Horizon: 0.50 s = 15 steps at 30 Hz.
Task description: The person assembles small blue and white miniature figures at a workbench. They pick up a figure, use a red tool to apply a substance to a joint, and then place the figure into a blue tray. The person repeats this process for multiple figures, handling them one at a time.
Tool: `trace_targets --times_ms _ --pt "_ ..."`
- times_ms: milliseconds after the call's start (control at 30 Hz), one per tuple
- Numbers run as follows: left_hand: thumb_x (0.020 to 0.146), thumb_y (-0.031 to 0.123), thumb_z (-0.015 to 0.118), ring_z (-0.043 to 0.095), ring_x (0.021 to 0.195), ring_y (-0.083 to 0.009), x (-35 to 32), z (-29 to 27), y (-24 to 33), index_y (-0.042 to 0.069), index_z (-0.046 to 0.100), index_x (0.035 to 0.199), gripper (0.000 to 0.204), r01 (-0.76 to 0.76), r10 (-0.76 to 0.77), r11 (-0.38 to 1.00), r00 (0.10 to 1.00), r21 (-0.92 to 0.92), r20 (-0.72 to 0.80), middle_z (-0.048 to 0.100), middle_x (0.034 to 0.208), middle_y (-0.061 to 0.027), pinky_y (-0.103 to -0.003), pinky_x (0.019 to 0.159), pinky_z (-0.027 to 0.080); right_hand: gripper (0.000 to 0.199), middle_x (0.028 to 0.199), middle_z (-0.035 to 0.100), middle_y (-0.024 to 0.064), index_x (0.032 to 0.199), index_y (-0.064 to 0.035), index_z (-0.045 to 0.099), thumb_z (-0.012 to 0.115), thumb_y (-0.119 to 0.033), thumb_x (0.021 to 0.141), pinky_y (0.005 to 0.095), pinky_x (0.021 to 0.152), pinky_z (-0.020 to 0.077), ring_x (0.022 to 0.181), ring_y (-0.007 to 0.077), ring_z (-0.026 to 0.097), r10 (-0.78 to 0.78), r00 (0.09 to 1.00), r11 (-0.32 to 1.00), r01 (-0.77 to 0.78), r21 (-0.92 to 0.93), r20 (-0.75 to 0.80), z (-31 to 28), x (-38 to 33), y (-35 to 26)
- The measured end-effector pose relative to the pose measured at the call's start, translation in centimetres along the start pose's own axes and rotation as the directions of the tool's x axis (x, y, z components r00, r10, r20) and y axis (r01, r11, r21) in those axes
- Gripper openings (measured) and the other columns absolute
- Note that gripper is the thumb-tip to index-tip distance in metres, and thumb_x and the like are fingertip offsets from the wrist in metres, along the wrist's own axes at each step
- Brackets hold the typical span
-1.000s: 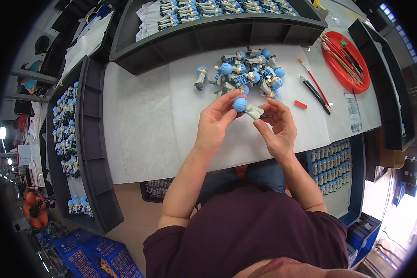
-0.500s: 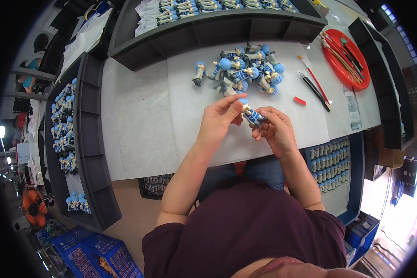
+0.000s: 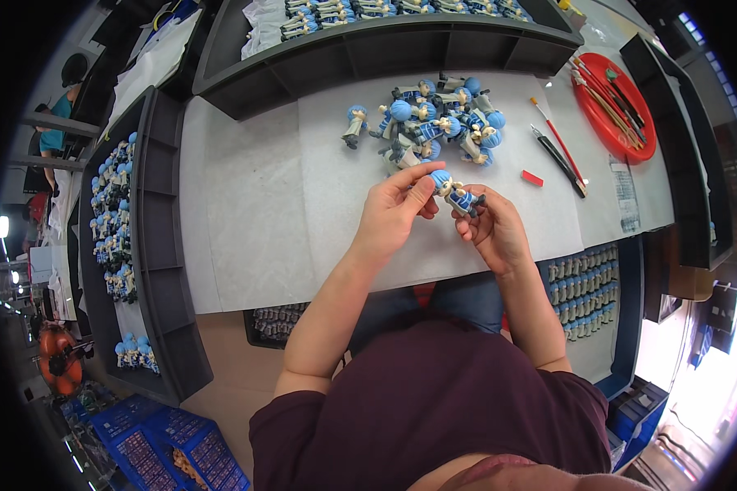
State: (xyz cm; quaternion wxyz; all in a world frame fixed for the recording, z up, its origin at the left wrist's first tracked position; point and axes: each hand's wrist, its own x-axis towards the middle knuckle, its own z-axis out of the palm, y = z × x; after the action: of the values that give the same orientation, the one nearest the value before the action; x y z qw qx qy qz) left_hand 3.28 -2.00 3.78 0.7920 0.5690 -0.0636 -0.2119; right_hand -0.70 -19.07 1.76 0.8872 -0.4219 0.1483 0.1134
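A small toy figure (image 3: 454,193) with a blue round head and blue-and-white body lies tilted between my two hands above the white table (image 3: 246,213). My left hand (image 3: 393,214) pinches its blue head with thumb and fingers. My right hand (image 3: 493,229) grips the body from the right side. Just beyond my hands lies a pile of several similar blue-headed figures (image 3: 434,127).
A red round tray (image 3: 618,102) with brushes sits at the far right, with a thin brush (image 3: 555,147), a dark tool (image 3: 561,164) and a small red piece (image 3: 532,177) beside it. Dark shelving (image 3: 151,229) with more figures runs along the left and back. Trays of figures (image 3: 585,290) sit below the table's right edge.
The figure has been turned between my hands; its body now lies tilted toward my right hand. Both hands have stayed at the same spot on the table.
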Motion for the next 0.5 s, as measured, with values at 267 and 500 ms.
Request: trace_targets --times_ms 267,500 --pt "0.093 0.019 0.051 0.052 0.070 -0.0073 -0.1 -0.2 0.1 0.002 0.057 0.113 0.028 -0.005 0.005 0.999 1.000 0.042 -0.003 0.057 0.081 0.0001 -0.023 0.064 0.044 0.030 0.082 0.060 0.0149 0.103 0.0044 0.053 0.041 -0.021 0.092 0.0232 0.050 0.0514 0.062 0.0166 0.061 0.010 1.000 1.000 -0.010 0.009 0.014 0.0 0.0 0.0" --pt "0.095 0.021 0.046 0.050 0.064 -0.0070 -0.3 0.3 0.1 -0.002 0.057 0.104 0.027 0.087 -0.055 0.988 0.971 0.126 -0.233 0.056 0.080 -0.0019 -0.021 0.055 0.042 0.031 0.104 0.056 0.0129 0.106 -0.0037 0.058 0.066 -0.008 0.077 0.0311 0.070 0.0500 0.083 0.0230 0.060 -0.739 0.580 0.186 0.664 -0.724 0.343 1.7 -2.5 -1.3"
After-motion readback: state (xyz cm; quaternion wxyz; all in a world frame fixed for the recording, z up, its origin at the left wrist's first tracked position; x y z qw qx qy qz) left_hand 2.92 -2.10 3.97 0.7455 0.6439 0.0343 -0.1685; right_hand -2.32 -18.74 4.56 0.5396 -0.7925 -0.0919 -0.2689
